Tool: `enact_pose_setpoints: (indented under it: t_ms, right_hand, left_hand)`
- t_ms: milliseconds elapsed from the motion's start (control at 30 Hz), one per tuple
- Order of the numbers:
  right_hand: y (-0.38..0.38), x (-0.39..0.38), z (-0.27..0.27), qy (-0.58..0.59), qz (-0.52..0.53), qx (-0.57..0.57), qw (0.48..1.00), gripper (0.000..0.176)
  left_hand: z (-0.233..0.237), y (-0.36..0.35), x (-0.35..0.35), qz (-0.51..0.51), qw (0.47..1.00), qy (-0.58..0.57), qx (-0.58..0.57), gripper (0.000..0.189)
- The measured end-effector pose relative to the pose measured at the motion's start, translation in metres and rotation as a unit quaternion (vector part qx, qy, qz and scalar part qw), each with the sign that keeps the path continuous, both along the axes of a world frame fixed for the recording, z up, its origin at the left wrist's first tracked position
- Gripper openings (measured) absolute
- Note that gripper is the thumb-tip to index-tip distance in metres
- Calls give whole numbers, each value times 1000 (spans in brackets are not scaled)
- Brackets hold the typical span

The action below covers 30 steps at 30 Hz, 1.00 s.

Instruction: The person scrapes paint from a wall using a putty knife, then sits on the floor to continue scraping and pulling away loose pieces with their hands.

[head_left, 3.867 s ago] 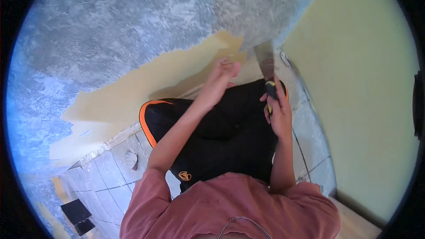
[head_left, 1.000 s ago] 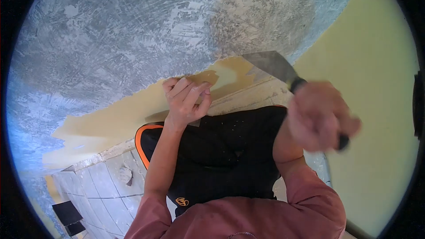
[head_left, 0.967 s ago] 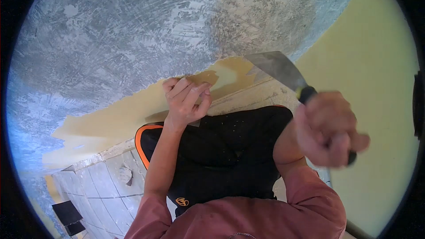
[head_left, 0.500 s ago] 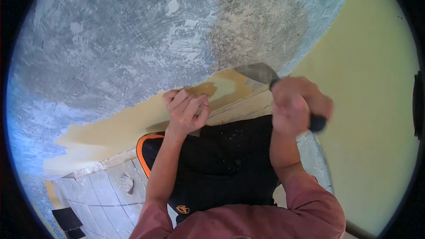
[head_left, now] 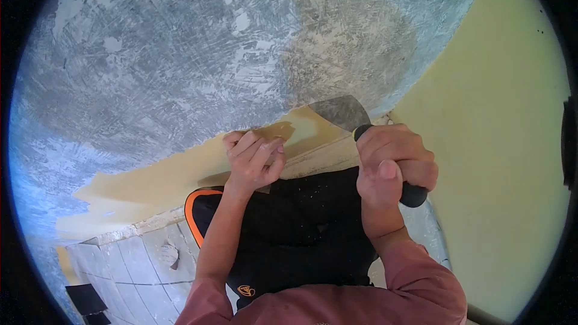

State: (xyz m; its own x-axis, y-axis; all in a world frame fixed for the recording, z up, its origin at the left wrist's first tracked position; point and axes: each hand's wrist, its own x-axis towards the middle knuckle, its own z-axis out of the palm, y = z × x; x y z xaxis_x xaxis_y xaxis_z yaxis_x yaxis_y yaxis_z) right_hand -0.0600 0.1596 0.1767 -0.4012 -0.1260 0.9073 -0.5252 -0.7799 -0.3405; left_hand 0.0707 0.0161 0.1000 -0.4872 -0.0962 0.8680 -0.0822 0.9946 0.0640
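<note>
Scraper [head_left: 344, 112], 1 pc: R hand [head_left: 391, 165] is clenching its handle [head_left: 414, 195], thumb folded over; blade is slanting up-left, its tip sitting at the border btwn grey coat [head_left: 180, 54] and yellow strip [head_left: 141, 188].
L hand [head_left: 251, 159], 1: fingers are curling in by the strip, left of the blade; can't tell if you're gripping anything. Grey edge [head_left: 265, 189] is showing by the wrist, unidentified.
Trousers [head_left: 301, 229], black: crumbs are lying on your lap.
Floor [head_left: 141, 259], tiled: a pale chip [head_left: 170, 256] is resting there, w/ dark squares [head_left: 87, 299] farther off.

Risks, as judged: too steep an angle or too hard a push could gouge the wall; a sudden skid leftward could nick your L knuckles, as they're sitting nr the blade's line; cramped room nr the side wall [head_left: 500, 144] could knock your R knuckles; loose bits could fly eyeward.
</note>
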Motion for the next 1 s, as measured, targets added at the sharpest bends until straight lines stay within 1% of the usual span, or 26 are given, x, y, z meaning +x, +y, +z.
enact_pose_setpoints:
  t_ms: [33, 67, 133, 167, 267, 300, 333, 367, 400, 433, 467, 533, 567, 600, 633, 667, 700, 733, 800, 833, 867, 900, 933, 967, 1000]
  right_hand:
    - [9, -2, 5, 44, -58, 32, 997, 33]
    - [14, 5, 9, 42, -58, 29, 997, 33]
    - [22, 16, 13, -8, 44, -134, 990, 33]
    - [19, 12, 11, -7, 47, -132, 990, 33]
    - [6, -6, -6, -20, -28, 30, 999, 32]
    - [20, 1, 3, 10, -156, 72, 985, 26]
    - [26, 4, 1, 8, -156, 70, 985, 26]
    - [31, 5, 0, -11, -38, -10, 999, 23]
    - [33, 5, 0, -30, 80, -88, 992, 20]
    - [30, 3, -2, -29, 79, -86, 993, 20]
    - [22, -2, -6, -34, 26, -37, 998, 20]
    - [7, -6, -11, -48, -83, 52, 994, 20]
    - [22, -4, -4, -5, -113, 91, 989, 20]
    - [26, -2, -4, -7, -112, 89, 990, 20]
    - [29, 0, -4, -19, -7, 8, 1000, 18]
    - [33, 1, -4, -31, 99, -71, 992, 16]
    - [38, -1, -1, 61, -238, 227, 942, 13]
    - [34, -1, -2, 63, -238, 229, 942, 13]
    - [13, 2, -5, -26, -194, 189, 962, 9]
    - [31, 7, -16, -7, -323, 445, 835, 12]
    - [34, 5, -29, -8, -322, 444, 836, 12]
    - [25, 10, -10, -26, -146, 201, 968, 15]
    - [22, 13, 1, -41, 45, -63, 996, 18]
    - [31, 13, 0, 15, -289, 244, 926, 31]
    - [27, 9, -1, 17, -289, 246, 925, 31]
  left_hand:
    - [1, -1, 0, 1, 1000, 7, -8, 18]
    - [1, -2, 2, 1, 1000, 4, -11, 18]
    - [1, -3, 5, -3, 1000, -16, 5, 18]
    - [1, -2, 4, 0, 1000, -14, 7, 18]
    - [1, -1, 2, 5, 1000, -3, -4, 17]
    - [1, -1, 2, 3, 1000, -5, -3, 17]
    - [1, -2, 2, 2, 1000, -6, -2, 17]
    - [1, -3, 2, 2, 1000, -6, -3, 17]
    - [1, -3, 3, 2, 1000, -10, -3, 17]
    - [1, -2, 3, 1, 1000, -12, -2, 17]
    - [0, 0, 1, 0, 1000, -10, 1, 17]
    - [2, 1, 1, 15, 1000, -12, -3, 17]
    - [2, -1, 2, 14, 1000, -15, -7, 17]
    - [1, -2, 3, 10, 1000, -15, -5, 17]
    - [0, -2, 3, 8, 1000, -13, -1, 17]
    - [1, -2, 3, 9, 1000, -13, 0, 17]
    - [2, -2, 1, 10, 1000, -9, -4, 17]
    - [2, 0, 1, 10, 1000, -7, -7, 17]
    - [1, 3, 1, 13, 1000, -10, -3, 17]
    - [2, 0, 1, 18, 1000, -14, -1, 17]
    - [2, -2, 2, 19, 1000, -15, -3, 17]
    - [2, -3, 3, 10, 1000, -14, -1, 17]
    - [1, -3, 3, 0, 1000, -12, 1, 17]
    - [1, -2, 2, 1, 1000, -9, 3, 17]
    - [2, -1, 1, 3, 1000, -5, -2, 17]
